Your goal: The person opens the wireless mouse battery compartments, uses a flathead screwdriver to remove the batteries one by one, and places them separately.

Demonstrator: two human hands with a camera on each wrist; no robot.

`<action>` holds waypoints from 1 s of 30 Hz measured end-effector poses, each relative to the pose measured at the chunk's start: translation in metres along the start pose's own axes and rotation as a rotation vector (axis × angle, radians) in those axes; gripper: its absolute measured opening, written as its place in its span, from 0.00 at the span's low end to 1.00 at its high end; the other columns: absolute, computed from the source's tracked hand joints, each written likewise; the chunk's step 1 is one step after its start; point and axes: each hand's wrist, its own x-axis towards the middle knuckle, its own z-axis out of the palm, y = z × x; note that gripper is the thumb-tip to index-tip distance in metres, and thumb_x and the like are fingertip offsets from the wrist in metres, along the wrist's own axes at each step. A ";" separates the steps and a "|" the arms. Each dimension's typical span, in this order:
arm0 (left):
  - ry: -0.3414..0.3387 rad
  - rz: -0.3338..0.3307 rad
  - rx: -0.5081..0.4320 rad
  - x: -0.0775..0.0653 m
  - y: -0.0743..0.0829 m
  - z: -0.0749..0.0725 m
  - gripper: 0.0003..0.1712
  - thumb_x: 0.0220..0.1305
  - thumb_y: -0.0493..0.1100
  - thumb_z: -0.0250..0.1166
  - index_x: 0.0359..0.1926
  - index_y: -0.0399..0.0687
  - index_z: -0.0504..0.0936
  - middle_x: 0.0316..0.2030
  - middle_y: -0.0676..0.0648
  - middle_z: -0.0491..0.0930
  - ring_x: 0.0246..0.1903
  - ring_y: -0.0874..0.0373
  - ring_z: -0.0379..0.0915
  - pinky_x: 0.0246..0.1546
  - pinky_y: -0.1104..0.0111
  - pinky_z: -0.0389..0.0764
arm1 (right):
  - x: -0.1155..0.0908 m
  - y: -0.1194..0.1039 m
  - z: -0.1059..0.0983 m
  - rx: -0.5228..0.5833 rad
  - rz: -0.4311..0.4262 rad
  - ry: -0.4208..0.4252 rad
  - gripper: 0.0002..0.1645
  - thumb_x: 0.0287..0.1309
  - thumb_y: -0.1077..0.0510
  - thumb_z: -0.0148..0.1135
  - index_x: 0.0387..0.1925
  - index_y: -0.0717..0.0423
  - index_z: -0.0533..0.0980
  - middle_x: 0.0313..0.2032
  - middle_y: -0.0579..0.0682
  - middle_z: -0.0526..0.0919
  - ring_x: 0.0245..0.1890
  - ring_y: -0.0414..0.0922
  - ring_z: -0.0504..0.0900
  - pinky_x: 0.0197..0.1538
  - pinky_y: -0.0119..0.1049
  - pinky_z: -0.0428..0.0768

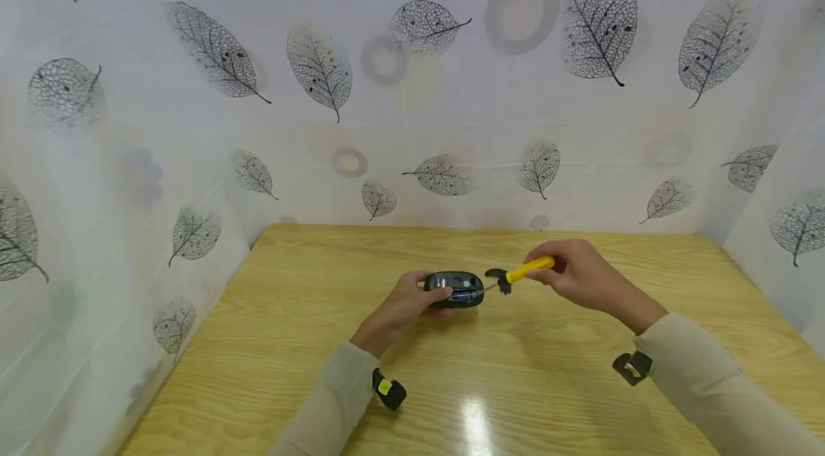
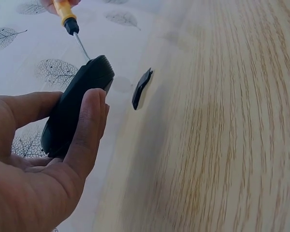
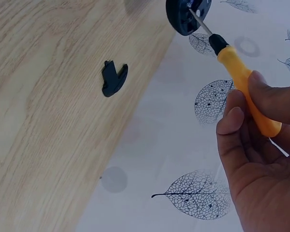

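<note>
My left hand grips a black computer mouse with its underside facing up, the thumb lying across it. Its battery compartment is uncovered, and a dark purplish battery shows inside. Between thumb and fingers, my right hand pinches the yellow handle of a screwdriver. The thin metal shaft points left, its tip at the compartment's right end. A black battery cover with a forked outline lies on the table, just behind the screwdriver in the head view. From the left wrist, the mouse's side is seen.
The wood-grain table runs back to a pale leaf-print curtain, which also hangs on both sides. Black straps are worn at both wrists, over light sleeves.
</note>
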 end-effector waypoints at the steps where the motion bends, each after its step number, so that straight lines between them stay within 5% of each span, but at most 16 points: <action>1: -0.003 -0.001 -0.004 0.000 0.000 -0.001 0.35 0.70 0.40 0.67 0.71 0.32 0.64 0.53 0.35 0.79 0.42 0.43 0.86 0.48 0.64 0.86 | 0.000 0.001 0.000 -0.002 0.008 -0.005 0.08 0.64 0.62 0.68 0.43 0.63 0.84 0.31 0.47 0.83 0.20 0.38 0.73 0.22 0.32 0.76; 18: -0.066 0.021 -0.087 -0.001 0.000 -0.006 0.32 0.70 0.39 0.66 0.69 0.29 0.67 0.57 0.33 0.76 0.49 0.40 0.83 0.56 0.56 0.82 | -0.008 0.020 0.001 -0.042 0.027 -0.090 0.06 0.62 0.67 0.67 0.41 0.64 0.84 0.29 0.47 0.82 0.21 0.37 0.71 0.23 0.32 0.74; 30: -0.082 0.023 -0.123 -0.001 -0.001 -0.006 0.29 0.71 0.36 0.65 0.67 0.28 0.68 0.58 0.32 0.75 0.46 0.45 0.85 0.55 0.56 0.83 | -0.015 0.029 0.011 0.045 0.101 -0.099 0.09 0.66 0.65 0.64 0.45 0.67 0.82 0.30 0.47 0.81 0.23 0.40 0.75 0.24 0.33 0.77</action>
